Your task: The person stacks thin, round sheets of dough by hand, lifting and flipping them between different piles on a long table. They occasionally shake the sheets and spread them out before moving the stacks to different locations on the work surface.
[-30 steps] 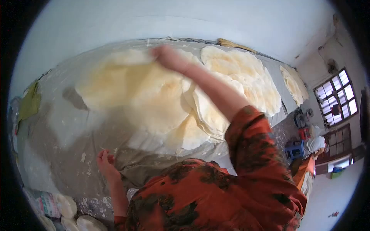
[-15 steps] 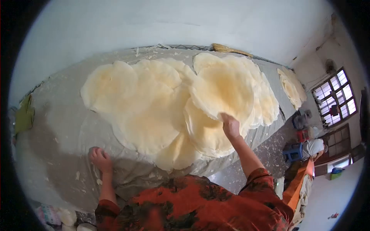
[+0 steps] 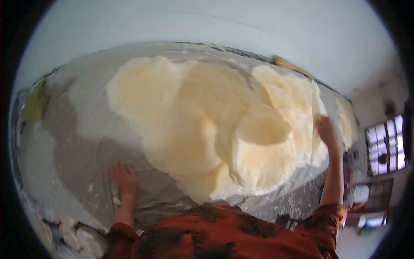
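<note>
Right hand (image 3: 327,131) pinches a thin cream sheet (image 3: 317,103), near edge-on. Left hand (image 3: 124,178) rests on creased grey cloth (image 3: 152,178), fingers extended.

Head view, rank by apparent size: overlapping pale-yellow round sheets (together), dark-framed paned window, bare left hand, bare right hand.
1. Overlapping pale-yellow round sheets
2. Dark-framed paned window
3. Bare left hand, bare right hand: too alike to rank

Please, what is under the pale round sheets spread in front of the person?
Grey cloth shows around the pale round sheets, which seem to lie on it. Where they overlap, the lower layers and anything beneath are covered and cannot be seen.
</note>
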`<act>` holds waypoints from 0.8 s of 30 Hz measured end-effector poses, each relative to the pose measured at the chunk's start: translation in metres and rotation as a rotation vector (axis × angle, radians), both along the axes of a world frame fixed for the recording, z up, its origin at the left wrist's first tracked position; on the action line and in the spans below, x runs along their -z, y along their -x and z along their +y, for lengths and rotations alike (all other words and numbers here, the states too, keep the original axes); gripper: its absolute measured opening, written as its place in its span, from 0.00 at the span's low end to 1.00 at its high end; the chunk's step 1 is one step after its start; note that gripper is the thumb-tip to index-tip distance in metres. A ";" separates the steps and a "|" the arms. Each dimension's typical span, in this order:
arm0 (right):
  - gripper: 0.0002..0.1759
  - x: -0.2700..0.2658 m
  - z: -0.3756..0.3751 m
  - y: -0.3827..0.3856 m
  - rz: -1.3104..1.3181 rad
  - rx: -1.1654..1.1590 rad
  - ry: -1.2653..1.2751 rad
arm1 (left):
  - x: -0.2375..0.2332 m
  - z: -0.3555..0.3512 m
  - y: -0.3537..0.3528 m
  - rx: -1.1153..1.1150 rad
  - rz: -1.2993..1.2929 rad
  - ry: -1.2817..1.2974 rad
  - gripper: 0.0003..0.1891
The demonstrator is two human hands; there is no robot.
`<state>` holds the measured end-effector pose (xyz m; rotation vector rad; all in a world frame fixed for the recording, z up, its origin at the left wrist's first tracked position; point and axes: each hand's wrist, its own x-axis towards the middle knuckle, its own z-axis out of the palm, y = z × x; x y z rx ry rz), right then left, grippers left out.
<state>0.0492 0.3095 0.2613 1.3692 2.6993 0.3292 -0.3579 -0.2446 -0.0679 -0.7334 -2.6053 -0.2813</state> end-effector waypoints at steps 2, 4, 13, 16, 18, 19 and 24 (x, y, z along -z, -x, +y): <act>0.23 0.052 -0.007 0.052 -0.080 -0.020 0.116 | -0.012 0.001 0.003 -0.023 -0.099 -0.036 0.15; 0.32 0.067 -0.073 0.149 0.064 0.033 0.306 | -0.018 0.004 0.002 -0.007 -0.201 -0.097 0.16; 0.22 0.286 -0.130 0.477 0.685 -0.008 0.441 | -0.021 0.005 0.006 0.012 -0.278 -0.127 0.15; 0.22 0.302 -0.119 0.506 0.706 0.113 0.512 | -0.021 0.009 0.005 0.026 -0.215 -0.144 0.14; 0.20 0.327 -0.098 0.524 0.736 0.177 0.639 | -0.027 0.011 -0.001 -0.054 -0.366 -0.145 0.14; 0.17 0.322 -0.099 0.526 0.772 0.238 0.780 | -0.031 0.011 -0.004 -0.056 -0.380 -0.148 0.14; 0.09 0.183 -0.117 0.470 1.191 0.231 1.382 | -0.034 0.011 -0.001 -0.019 -0.325 -0.170 0.15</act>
